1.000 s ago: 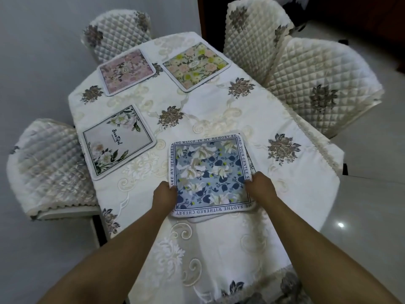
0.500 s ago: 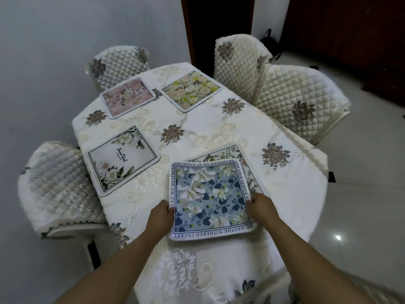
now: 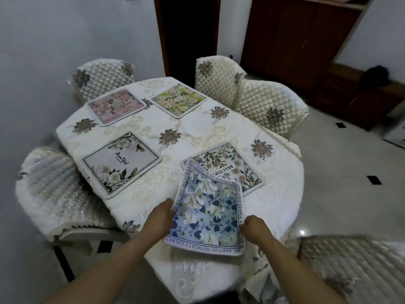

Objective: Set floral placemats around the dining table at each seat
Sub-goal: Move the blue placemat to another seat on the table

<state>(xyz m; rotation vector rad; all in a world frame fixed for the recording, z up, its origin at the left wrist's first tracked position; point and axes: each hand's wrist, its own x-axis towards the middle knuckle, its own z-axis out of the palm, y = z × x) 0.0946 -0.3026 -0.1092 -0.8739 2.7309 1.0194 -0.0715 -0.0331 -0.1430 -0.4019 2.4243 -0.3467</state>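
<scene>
While four mats already lie flat on the counter [image 3: 197, 132], the person holds a fifth, the blue floral placemat [image 3: 208, 212], lifted by its two side edges near the counter's near end. The left hand [image 3: 163, 213] has its grip closed on the mat's left edge and the right hand [image 3: 252, 227] on its right edge, which keeps the limp mat spread instead of folding. Its far corner curls up and overlaps the daisy placemat [image 3: 230, 163] just beyond it. The white placemat [image 3: 119, 163] faces the left chair [image 3: 57, 194], the pink placemat [image 3: 116, 106] sits at the far left and the yellow-green placemat [image 3: 178, 99] at the far right, each by a quilted seat. I'd guess the blue one is bound for the near end, where another quilted chair [image 3: 350, 266] shows at the near right.
</scene>
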